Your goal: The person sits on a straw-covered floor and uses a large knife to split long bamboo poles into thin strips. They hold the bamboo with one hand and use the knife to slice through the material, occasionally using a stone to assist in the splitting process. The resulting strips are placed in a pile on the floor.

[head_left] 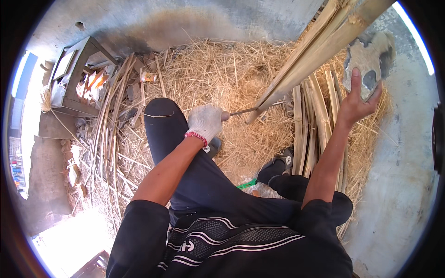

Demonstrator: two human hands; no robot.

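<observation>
My left hand [204,122], in a white knitted glove with a red cuff, is closed round the handle of a knife [243,111]. Its blade crosses the lower end of a thick bamboo pole [301,65], and the tip shows on the far side. The pole slants up to the upper right and leaves the picture, with a long split along it. Raised at the right, my bare right hand [359,103] grips a pale grey, ragged-edged, stone-like piece [368,62] with dark patches. The thumb lies on its front; the piece's right edge is blurred.
Straw [208,69] covers the floor. Split bamboo lengths [317,109] lie under the pole, and long thin strips [111,106] at the left. A wooden frame [76,69] stands by the left wall. A green strap [247,184] lies between my legs. A blue-grey wall [398,176] bounds the right.
</observation>
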